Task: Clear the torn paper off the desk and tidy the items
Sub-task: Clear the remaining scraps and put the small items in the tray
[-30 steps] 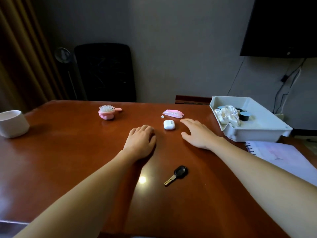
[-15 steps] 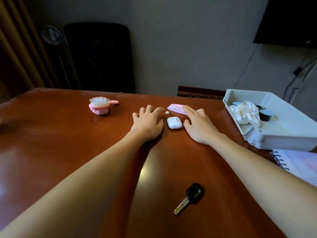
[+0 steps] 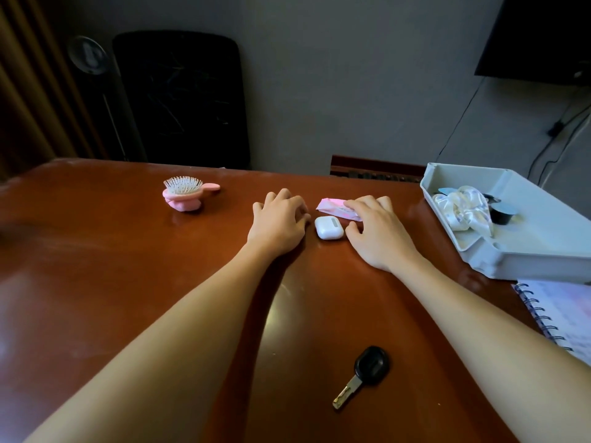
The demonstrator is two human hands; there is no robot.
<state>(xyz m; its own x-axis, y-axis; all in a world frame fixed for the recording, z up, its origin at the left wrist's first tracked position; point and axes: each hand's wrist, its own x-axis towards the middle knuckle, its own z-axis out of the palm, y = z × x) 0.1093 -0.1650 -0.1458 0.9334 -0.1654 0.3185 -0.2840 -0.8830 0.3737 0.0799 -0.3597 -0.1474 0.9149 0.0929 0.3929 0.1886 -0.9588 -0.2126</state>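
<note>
Your left hand (image 3: 278,225) is palm down on the desk (image 3: 112,266), past the middle. Its fingers are bunched and curled, with the fingertips (image 3: 300,215) pressed to the wood just left of the white earbud case (image 3: 329,227). Whatever is under those tips is hidden, so can't tell if it pinches anything.

Your right hand (image 3: 379,233) is palm down on the other side of the case, spread fairly wide with the fingers nearly straight. Its fingertips (image 3: 351,204) rest on the right end of the pink paper wrapper (image 3: 331,207), and the thumb is on the wood just beside the case.

The wrapper lies flat on the desk just behind the case, and its left end sticks out clear of your fingers. The case sits between your two hands, close to both.

Other stuff:
- The pink hairbrush (image 3: 185,196) sits bristles up, well left of your left hand, toward the far edge.
- The black-headed key (image 3: 364,375) is near you, between your forearms, with its blade pointing near-left.
- The grey tray (image 3: 518,260) is at the far right. It holds a white ribbon bundle (image 3: 463,209) and a small dark cup (image 3: 500,214) at its far left end.
- The spiral notebook (image 3: 559,314) is just on the near side of the tray, cut off by the frame edge.
- The black chair (image 3: 182,100) stands behind the far edge of the desk, against the grey wall.
- The dark screen (image 3: 543,36) is at top right, with cables hanging below
</note>
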